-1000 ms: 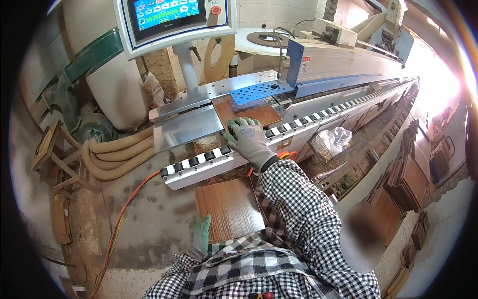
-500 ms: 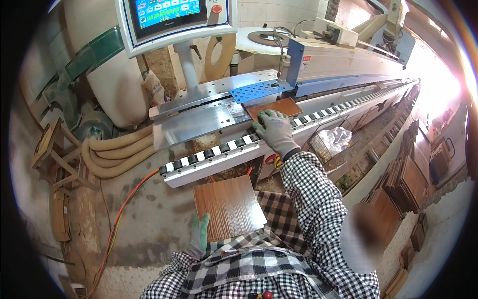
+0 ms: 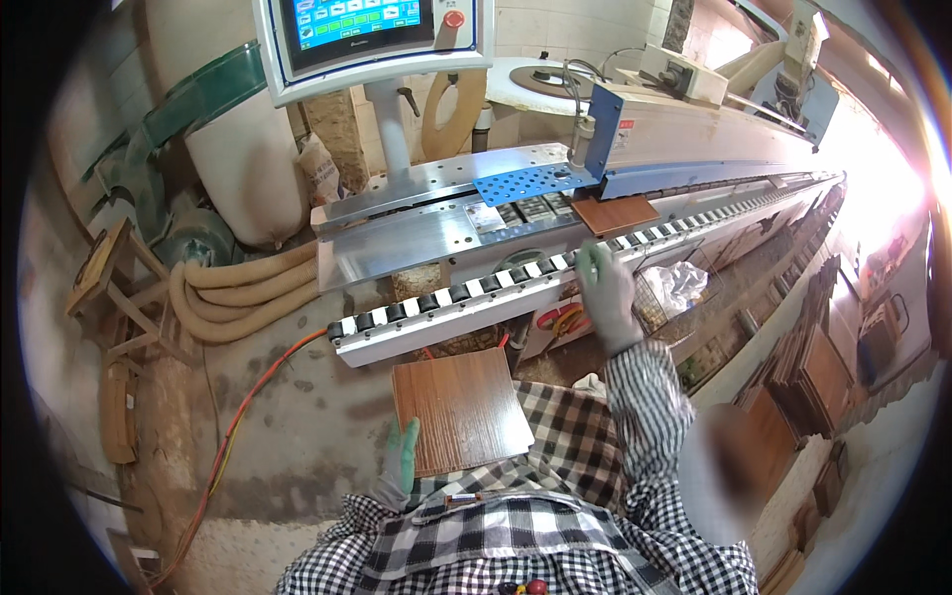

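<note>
My gloved left hand (image 3: 401, 464) is closed on the left edge of a square brown wood-grain panel (image 3: 462, 412), held low in front of my checked apron. Its green-coated thumb shows along the edge, while the other fingers are hidden underneath. A second brown panel (image 3: 617, 215) lies flat on the edge-banding machine, partly under its blue guard. Just in front of that panel, my gloved right hand (image 3: 607, 290) hovers by the roller rail (image 3: 451, 297), apart from the panel. Motion blurs its fingers.
A blue perforated plate (image 3: 529, 184) covers part of the metal infeed table (image 3: 397, 241). The control screen (image 3: 359, 25) stands above. Beige hoses (image 3: 243, 302) and a wooden stool (image 3: 129, 288) are at left. Stacked brown panels (image 3: 808, 362) lean at right, and an orange cable (image 3: 248, 397) crosses the floor.
The panel on the machine has slid right along the rail. My right hand has come off it and drawn back toward me and right. My left hand keeps its panel.
</note>
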Available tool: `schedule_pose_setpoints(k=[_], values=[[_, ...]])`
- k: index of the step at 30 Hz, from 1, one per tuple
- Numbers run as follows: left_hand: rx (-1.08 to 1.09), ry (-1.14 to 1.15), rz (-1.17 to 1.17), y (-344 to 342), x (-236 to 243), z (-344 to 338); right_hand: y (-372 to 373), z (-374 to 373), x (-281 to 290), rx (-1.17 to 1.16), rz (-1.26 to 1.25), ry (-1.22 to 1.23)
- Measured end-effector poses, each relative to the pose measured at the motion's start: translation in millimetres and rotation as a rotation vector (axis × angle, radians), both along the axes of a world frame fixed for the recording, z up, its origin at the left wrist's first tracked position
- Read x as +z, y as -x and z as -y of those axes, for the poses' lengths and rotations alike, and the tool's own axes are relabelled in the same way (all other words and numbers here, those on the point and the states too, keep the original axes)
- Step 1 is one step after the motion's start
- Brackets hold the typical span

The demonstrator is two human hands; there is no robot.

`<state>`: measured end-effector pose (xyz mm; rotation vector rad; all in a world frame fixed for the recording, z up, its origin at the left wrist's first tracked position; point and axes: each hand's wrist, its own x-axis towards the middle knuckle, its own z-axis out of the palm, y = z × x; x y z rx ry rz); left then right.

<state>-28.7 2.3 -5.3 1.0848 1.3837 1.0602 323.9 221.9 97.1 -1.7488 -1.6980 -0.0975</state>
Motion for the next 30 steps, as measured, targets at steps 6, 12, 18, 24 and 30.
schedule_pose_setpoints(k=[6, 12, 18, 24, 30], values=[[0.037, 0.159, 0.508, 11, -41, 2, 28, 168, -75, 0.493, -0.74, 0.641], [-0.035, 0.031, 0.147, 7, -25, -6, 53, 221, -95, 0.357, -1.115, 0.702], [-0.058, -0.011, 0.073, -1, -1, -3, 53, 230, -100, 0.299, -1.229, 0.713], [-0.045, 0.017, 0.07, -3, -4, -4, 14, 232, -115, 0.23, -1.464, 0.528], [0.071, 0.149, 0.207, -3, -34, -3, -3, 186, -32, 0.465, -1.423, 0.465]])
